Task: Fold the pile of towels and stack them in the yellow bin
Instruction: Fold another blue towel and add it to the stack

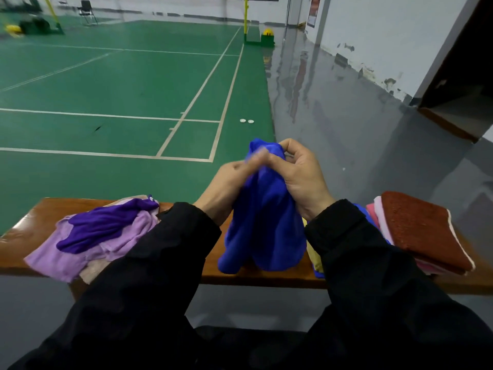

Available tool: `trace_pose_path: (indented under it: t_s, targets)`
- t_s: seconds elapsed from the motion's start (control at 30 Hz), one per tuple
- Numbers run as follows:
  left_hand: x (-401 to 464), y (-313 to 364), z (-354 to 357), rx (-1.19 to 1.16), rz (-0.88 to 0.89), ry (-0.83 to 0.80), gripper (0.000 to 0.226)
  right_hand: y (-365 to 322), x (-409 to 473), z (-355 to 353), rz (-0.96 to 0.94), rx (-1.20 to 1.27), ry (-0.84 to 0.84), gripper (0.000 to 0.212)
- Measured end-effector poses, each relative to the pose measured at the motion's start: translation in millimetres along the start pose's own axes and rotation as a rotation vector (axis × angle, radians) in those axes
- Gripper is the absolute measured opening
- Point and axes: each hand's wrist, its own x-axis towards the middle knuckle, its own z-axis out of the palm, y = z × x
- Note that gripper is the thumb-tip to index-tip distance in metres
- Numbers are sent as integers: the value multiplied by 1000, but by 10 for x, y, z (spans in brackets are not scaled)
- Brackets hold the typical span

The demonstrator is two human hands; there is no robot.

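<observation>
I hold a royal-blue, soft terry towel (pixel 264 217) at the centre of the frame, raised above a brown polished wooden bench (pixel 32 222) that runs across the lower middle. My left hand (pixel 226 188) grips the towel's upper edge from the left; its fingers are curled and blurred, so I cannot tell exactly how they lie. My right hand (pixel 298 177) grips the same upper edge from the right, fingers bent inward and thumb pressed against the cloth. The two hands meet, fingertips touching, at the top of the towel. The cloth hangs bunched below them, and its lower folds rest on the bench.

At left of centre on the bench lies the unfolded pile: a dark purple towel (pixel 106 225) draped over a crumpled lilac towel (pixel 66 257), with a beige cloth (pixel 93 271) showing beneath at the near edge. At the right of the frame sits a folded stack topped by a rust-brown towel with a pale border (pixel 424 231), over pink folded towels (pixel 378 217). Between my right sleeve (pixel 373 263) and the blue towel a strip of pale yellow cloth (pixel 313 257) shows; what it belongs to I cannot tell.

Beyond the bench lies a green sports court with white lines (pixel 120 89), and two small white round objects (pixel 246 121) on it near its right edge.
</observation>
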Motion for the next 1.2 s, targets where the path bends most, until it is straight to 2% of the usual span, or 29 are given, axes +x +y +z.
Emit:
trace_pose_path:
  t_s: [0.07, 0.13, 0.17, 0.23, 0.33, 0.4, 0.47, 0.53, 0.57, 0.63, 0.7, 0.8, 0.9, 0.97, 1.0, 1.03, 1.1, 1.13, 1.17, 1.2]
  targets:
    - [-42, -120, -72, 205, -80, -94, 48, -81, 3, 26, 38, 82, 36, 20]
    - [-134, -289, -109, 270, -165, -231, 33, -146, 35, 8, 95, 197, 85, 18]
    - [-196, -358, -99, 206, -192, -225, 29, -125, 59, -41, 138, 259, 100, 16]
    - [-278, -427, -38, -69, -216, -104, 27, 32, 95, -189, 262, 392, 111, 13]
    - [-248, -372, 40, -345, -231, 32, 45, 516, -90, -362, 496, 470, 203, 38]
    - [-226, -296, 57, -402, -238, 53, 55, 943, -450, -407, 598, 380, 194, 35]
    - [-219, -251, 55, -417, -252, 65, 58, 1285, -780, -366, 715, 485, 173, 35]
    - [-224, -235, 51, -395, -267, 84, 55, 1430, -1032, -283, 812, 601, 274, 29]
    - [-231, -229, 46, -380, -269, 94, 53, 1458, -1107, -265, 810, 703, 277, 37]
    - [-233, -220, 13, -344, -261, 123, 48, 1416, -1172, -223, 798, 850, 195, 74]
    - [-248, -204, -17, -320, -251, 164, 45, 1326, -1136, -256, 739, 941, 62, 89]
    - [-284, -183, -91, -315, -220, 228, 46, 1192, -1014, -299, 615, 924, -18, 81]
    - [-303, -197, -276, -279, -193, 281, 51, 1033, -881, -389, 550, 789, 59, 47]
    - [-313, -251, -445, -167, -239, 342, 56, 983, -818, -452, 569, 741, 110, 40]
    - [-314, -308, -556, -78, -276, 381, 59, 984, -794, -489, 578, 718, 122, 40]
    - [-328, -357, -656, 8, -312, 425, 61, 984, -769, -526, 583, 697, 132, 50]
    - [-383, -445, -841, 88, -361, 471, 65, 945, -716, -570, 588, 679, 142, 84]
    - [-417, -478, -910, 52, -379, 456, 60, 905, -681, -575, 589, 652, 142, 95]
    - [-458, -488, -950, -5, -387, 435, 51, 866, -650, -576, 580, 607, 149, 95]
    - [-488, -490, -991, -74, -377, 412, 45, 829, -615, -588, 575, 565, 137, 86]
